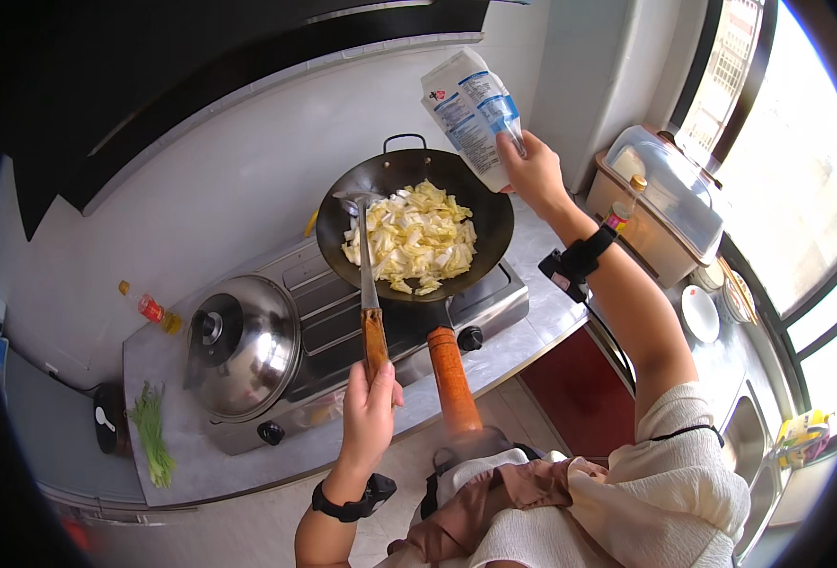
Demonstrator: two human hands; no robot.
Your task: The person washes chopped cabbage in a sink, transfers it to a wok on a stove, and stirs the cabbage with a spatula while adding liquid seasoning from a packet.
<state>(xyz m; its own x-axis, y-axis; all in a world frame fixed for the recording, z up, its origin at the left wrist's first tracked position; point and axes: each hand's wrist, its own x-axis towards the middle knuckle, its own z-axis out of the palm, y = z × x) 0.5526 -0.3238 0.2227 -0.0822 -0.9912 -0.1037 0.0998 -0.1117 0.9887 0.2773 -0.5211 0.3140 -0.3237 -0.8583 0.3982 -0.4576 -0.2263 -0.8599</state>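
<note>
My left hand [370, 408] grips the wooden handle of a metal wok spatula [367, 263], whose blade rests at the left side of the wok. My right hand [532, 170] holds a white and blue plastic packet [471, 117] over the wok's upper right rim; its contents are hidden. Chopped cabbage [418, 234] lies in the dark wok [493, 213], which sits on the right burner of the gas stove [333, 312]. The wok's orange-brown wooden handle [454, 380] points towards me, and nothing touches it.
A domed steel lid [244, 348] covers the left burner. Farther left are an oil bottle [150, 309] and green scallions [152, 437]. At right stand a lidded plastic box [656, 206], a bottle [624, 206], a white bowl [700, 314] and a sink [741, 433]. A range hood [248, 78] hangs above.
</note>
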